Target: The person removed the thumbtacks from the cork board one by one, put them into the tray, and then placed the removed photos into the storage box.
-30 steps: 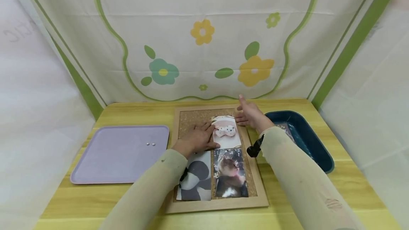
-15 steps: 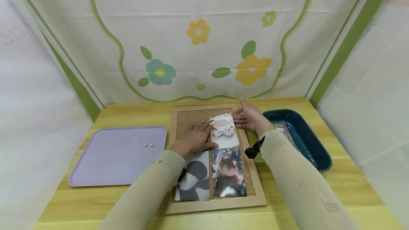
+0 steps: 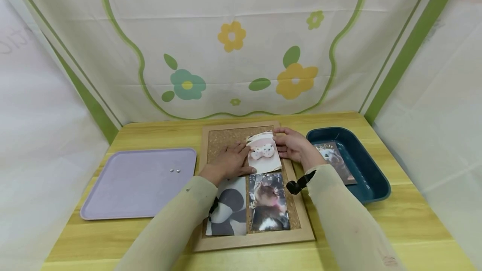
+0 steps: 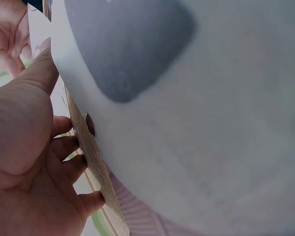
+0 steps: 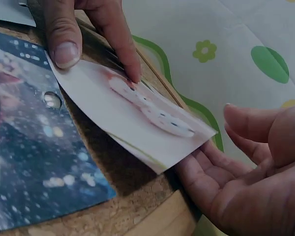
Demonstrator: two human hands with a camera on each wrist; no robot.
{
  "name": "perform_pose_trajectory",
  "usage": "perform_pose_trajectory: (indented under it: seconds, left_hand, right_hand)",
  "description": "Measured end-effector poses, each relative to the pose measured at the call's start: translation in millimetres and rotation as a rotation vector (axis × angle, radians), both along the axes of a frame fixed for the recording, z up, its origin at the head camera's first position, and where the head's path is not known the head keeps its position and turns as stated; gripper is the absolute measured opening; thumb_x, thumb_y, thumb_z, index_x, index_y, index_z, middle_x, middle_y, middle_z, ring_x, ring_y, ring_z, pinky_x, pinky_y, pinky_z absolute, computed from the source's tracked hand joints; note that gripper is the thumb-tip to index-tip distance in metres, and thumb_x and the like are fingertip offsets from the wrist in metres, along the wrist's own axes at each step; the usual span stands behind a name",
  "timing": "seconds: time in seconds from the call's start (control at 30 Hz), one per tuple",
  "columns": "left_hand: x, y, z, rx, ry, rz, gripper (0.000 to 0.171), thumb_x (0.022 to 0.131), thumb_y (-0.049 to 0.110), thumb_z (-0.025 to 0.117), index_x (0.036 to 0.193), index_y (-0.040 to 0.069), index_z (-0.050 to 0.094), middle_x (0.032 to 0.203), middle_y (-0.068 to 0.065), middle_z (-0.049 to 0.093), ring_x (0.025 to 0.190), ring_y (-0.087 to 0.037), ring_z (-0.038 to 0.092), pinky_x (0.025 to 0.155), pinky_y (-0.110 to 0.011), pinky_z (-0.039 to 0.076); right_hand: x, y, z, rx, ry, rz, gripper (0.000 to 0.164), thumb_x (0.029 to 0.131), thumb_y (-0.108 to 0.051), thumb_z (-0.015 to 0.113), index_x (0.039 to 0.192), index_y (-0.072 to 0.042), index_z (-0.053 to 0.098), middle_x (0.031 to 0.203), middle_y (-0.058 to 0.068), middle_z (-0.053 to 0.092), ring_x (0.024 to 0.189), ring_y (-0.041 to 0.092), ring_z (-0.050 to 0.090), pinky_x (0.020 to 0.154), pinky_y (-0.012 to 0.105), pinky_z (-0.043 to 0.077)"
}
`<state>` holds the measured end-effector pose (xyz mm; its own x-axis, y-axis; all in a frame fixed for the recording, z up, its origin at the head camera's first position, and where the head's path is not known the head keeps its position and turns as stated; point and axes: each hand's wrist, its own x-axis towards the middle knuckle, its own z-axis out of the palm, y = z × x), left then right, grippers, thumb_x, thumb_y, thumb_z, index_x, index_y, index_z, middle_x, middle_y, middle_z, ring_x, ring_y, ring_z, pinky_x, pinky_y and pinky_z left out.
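On a wood-framed cork board lies a photo of a white spotted bow. My left hand presses the photo's left side with thumb and fingertips. My right hand is at the photo's right edge; in the right wrist view its fingers touch the edge from below, with the thumb held apart above. That edge stands raised off the cork. Below lie a dark animal photo, with a silver thumbtack near its top edge, and a grey-and-white photo, partly hidden by my left wrist.
To the left is a lilac tray with two small silver thumbtacks on it. A dark teal bin stands to the right, holding another photo. A flowered cloth hangs behind the table.
My right hand has turned and come closer to the bow photo, its thumb lowering toward the upper right corner. The photo's right edge has lifted. My left hand stays in place.
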<state>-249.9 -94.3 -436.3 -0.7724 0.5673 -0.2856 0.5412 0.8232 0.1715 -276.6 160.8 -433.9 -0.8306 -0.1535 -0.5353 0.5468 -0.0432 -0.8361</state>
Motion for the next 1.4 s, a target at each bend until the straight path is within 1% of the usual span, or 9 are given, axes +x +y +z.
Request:
perform_pose_trajectory:
  seconds: [0.1,0.2,0.3,0.4,0.73,0.87,1.1,1.23,1.4]
  left_hand:
    - [0.0,-1,1.0,-0.007,-0.003,0.003,0.09,0.102,0.069,0.05,0.169,0.016,0.025,0.177,-0.01,0.018,0.164,-0.032,0.017,0.129,-0.061,0.019]
    - [0.0,-1,2.3,-0.015,-0.008,0.002,0.09,0.102,0.07,0.049,0.17,0.016,0.024,0.177,-0.01,0.018,0.164,-0.032,0.017,0.129,-0.06,0.02]
    - [-0.5,-2,2.6,-0.018,-0.012,-0.001,0.09,0.102,0.071,0.047,0.17,0.017,0.023,0.177,-0.01,0.017,0.164,-0.031,0.017,0.13,-0.06,0.019]
    - [-1.4,-2,1.5,-0.024,-0.013,-0.003,0.091,0.102,0.072,0.046,0.17,0.018,0.022,0.177,-0.009,0.016,0.164,-0.031,0.016,0.13,-0.06,0.019]
    - [-2.9,-5,0.9,0.006,-0.033,0.004,0.092,0.101,0.07,0.051,0.17,0.016,0.022,0.177,-0.009,0.016,0.164,-0.03,0.016,0.13,-0.059,0.019]
    - [-3.4,-8,3.6,0.056,-0.042,0.005,0.091,0.101,0.067,0.054,0.169,0.015,0.024,0.176,-0.011,0.02,0.163,-0.03,0.019,0.13,-0.059,0.02]
    - [-2.1,-20,9.0,0.184,-0.093,0.045,0.089,0.103,0.06,0.058,0.169,0.013,0.023,0.174,-0.013,0.027,0.16,-0.034,0.027,0.13,-0.051,0.024]
    - [-1.0,-29,11.0,0.209,-0.101,0.062,0.083,0.106,0.055,0.057,0.17,0.014,0.023,0.174,-0.013,0.028,0.16,-0.034,0.028,0.129,-0.049,0.027]
    - [1.1,-41,16.9,0.175,-0.06,0.063,0.066,0.109,0.042,0.057,0.163,0.007,0.039,0.169,-0.017,0.037,0.156,-0.036,0.036,0.127,-0.049,0.032]
  right_hand:
    - [2.1,1,-2.7,-0.001,0.011,0.008,0.053,0.108,-0.005,0.056,0.157,-0.021,0.045,0.121,0.01,0.069,0.093,0.021,0.074,0.079,0.038,0.062]
    - [3.0,2,-4.8,0.025,0.013,0.009,0.054,0.105,0.001,0.059,0.154,-0.02,0.049,0.126,0.01,0.067,0.091,0.019,0.076,0.079,0.038,0.063]
    - [3.2,1,-6.6,0.062,0.009,0.006,0.053,0.104,0.0,0.061,0.152,-0.018,0.052,0.132,0.012,0.065,0.09,0.018,0.076,0.078,0.037,0.064]
    - [3.4,1,-8.3,0.083,0.002,0.0,0.051,0.104,-0.001,0.061,0.152,-0.017,0.053,0.13,0.012,0.066,0.089,0.018,0.076,0.078,0.036,0.064]
    - [3.3,0,-11.1,0.104,-0.001,0.018,0.044,0.104,-0.003,0.063,0.147,-0.012,0.057,0.101,0.004,0.073,0.08,0.016,0.075,0.073,0.033,0.064]
    - [3.3,-1,-12.2,0.097,0.006,0.026,0.044,0.104,-0.003,0.064,0.146,-0.01,0.056,0.094,0.002,0.074,0.078,0.014,0.074,0.071,0.031,0.064]
    - [4.3,-2,-12.4,0.103,0.007,0.012,0.047,0.103,-0.003,0.065,0.148,-0.008,0.054,0.095,0.001,0.073,0.078,0.013,0.074,0.071,0.029,0.063]
    - [4.1,-2,-11.7,0.104,0.001,0.006,0.047,0.103,-0.002,0.065,0.148,-0.008,0.054,0.094,0.002,0.073,0.078,0.014,0.074,0.07,0.029,0.063]
    - [3.8,-4,-10.2,0.116,-0.003,0.003,0.046,0.102,-0.003,0.066,0.147,-0.009,0.055,0.096,0.001,0.074,0.079,0.014,0.074,0.07,0.03,0.063]
